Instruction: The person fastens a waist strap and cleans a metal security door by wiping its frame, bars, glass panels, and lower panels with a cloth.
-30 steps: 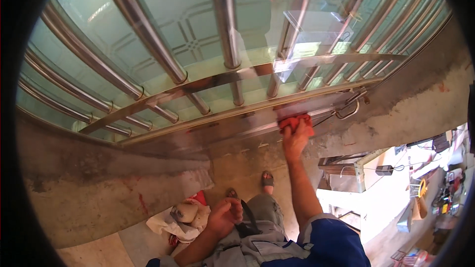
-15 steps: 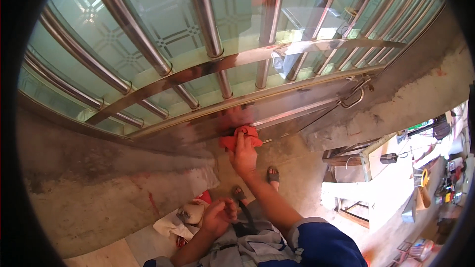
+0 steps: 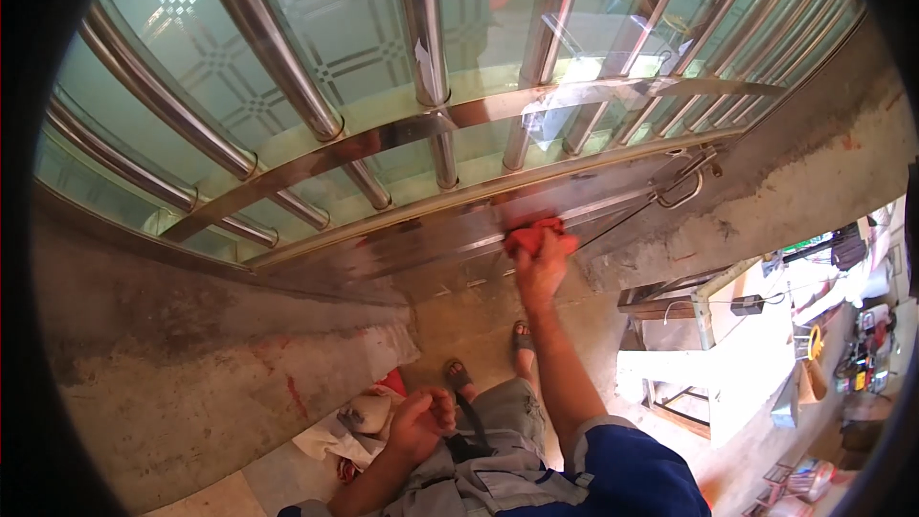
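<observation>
My right hand point(image 3: 543, 273) reaches forward and grips a crumpled red cloth point(image 3: 548, 228). It presses the cloth against the smooth metal lower panel point(image 3: 459, 241) of a barred door, below the glass. The cloth is a little left of the door's bolt and looped handle point(image 3: 682, 193). Close to my body on the left, my left hand point(image 3: 417, 429) is raised with loosely curled fingers, the thumb apart from them, and nothing visible in it. It touches nothing that I can see. A dark strap point(image 3: 472, 421) hangs beside it.
Shiny metal bars point(image 3: 278, 48) run across patterned greenish glass. Concrete wall sections point(image 3: 220, 373) flank the door. A white cloth bundle point(image 3: 325, 438) lies at lower left. On the right stand a wooden-framed table point(image 3: 708, 316) and a low stool point(image 3: 684, 407); clutter lies beyond.
My right hand has slid the red cloth to the right along the panel, closer to the bolt. My left hand has stayed nearly in place.
</observation>
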Demonstrator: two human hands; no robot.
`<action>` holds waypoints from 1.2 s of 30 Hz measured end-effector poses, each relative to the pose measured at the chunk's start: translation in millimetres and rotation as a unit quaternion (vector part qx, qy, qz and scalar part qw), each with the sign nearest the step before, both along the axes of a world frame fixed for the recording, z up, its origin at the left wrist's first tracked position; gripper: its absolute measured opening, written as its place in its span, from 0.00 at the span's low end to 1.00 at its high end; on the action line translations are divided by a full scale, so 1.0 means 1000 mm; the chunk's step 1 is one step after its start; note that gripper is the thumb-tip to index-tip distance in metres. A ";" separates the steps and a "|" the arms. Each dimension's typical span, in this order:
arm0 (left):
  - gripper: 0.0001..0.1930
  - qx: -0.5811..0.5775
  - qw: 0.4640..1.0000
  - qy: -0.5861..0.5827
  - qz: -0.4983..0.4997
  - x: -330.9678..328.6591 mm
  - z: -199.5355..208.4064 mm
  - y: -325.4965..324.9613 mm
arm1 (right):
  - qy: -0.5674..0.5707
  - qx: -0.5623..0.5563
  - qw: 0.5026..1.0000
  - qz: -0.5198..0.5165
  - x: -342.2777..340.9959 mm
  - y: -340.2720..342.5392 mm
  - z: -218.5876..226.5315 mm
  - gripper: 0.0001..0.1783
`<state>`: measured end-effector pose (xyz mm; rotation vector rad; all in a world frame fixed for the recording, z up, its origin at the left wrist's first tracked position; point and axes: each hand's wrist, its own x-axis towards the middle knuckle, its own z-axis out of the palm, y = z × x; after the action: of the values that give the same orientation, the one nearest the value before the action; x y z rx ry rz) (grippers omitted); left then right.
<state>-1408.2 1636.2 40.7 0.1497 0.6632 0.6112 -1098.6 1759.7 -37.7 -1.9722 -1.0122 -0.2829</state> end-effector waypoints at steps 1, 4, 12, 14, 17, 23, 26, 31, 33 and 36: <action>0.13 -0.005 1.000 -0.013 0.006 0.001 0.003 0.000 | 0.003 0.008 0.999 0.035 -0.020 0.003 -0.001 0.29; 0.13 -0.006 1.000 -0.019 0.013 0.005 0.003 -0.004 | 0.027 -0.021 0.992 0.121 -0.084 0.003 0.000 0.33; 0.13 0.018 0.999 0.009 0.038 0.008 0.005 -0.013 | 0.129 0.008 0.967 0.220 -0.076 -0.004 0.007 0.30; 0.13 0.015 0.999 0.017 0.041 0.008 0.005 -0.015 | 0.174 0.078 0.971 0.142 -0.034 -0.004 0.006 0.23; 0.14 0.027 0.999 0.018 0.032 0.003 0.002 -0.020 | 0.238 0.122 0.963 0.016 0.027 -0.006 0.021 0.18; 0.14 0.007 1.000 0.016 0.009 0.007 -0.003 -0.016 | 0.369 0.153 0.915 -0.050 0.054 0.017 -0.017 0.15; 0.13 0.002 0.999 0.004 0.032 0.000 -0.003 -0.017 | 0.439 0.117 0.891 0.000 -0.019 0.028 -0.006 0.12; 0.13 -0.002 1.000 -0.006 0.014 0.008 -0.002 -0.012 | 0.404 0.115 0.907 0.005 -0.097 0.036 -0.016 0.13; 0.13 0.004 1.000 -0.010 0.015 0.009 -0.001 -0.011 | 0.401 0.092 0.911 0.019 -0.097 0.031 -0.009 0.13; 0.14 0.021 1.000 0.015 -0.003 0.012 -0.001 -0.008 | 0.382 0.071 0.921 0.015 -0.063 0.024 -0.014 0.14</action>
<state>-1396.0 1628.3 39.3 0.2005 0.6797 0.6177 -1161.9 1783.6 -51.7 -1.6974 -0.4883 0.4049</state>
